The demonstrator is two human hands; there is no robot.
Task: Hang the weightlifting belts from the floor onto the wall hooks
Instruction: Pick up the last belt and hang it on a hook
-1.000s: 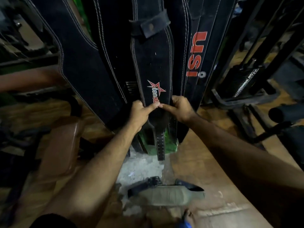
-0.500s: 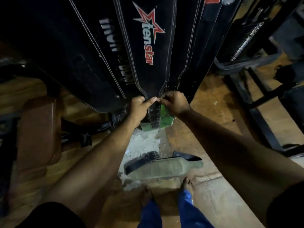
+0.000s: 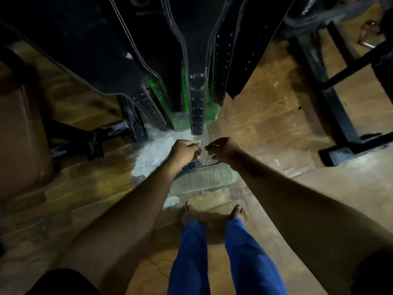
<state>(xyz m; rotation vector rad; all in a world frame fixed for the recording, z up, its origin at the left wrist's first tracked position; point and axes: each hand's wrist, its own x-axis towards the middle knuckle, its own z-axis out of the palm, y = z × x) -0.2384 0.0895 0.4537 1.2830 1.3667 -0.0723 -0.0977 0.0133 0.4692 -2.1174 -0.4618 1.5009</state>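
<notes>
Left hand [image 3: 185,151] and right hand [image 3: 221,150] loosely curled, holding nothing, above olive belt [image 3: 205,177] on floor [image 3: 265,116]

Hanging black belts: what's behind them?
Behind the hanging black belts, a green surface shows through the gaps near their lower ends, down to the floor. Higher up the belts cover everything, so no hooks or wall are visible.

Both hands [image 3: 205,151] low, close together, fingers loosely curled, empty
</notes>
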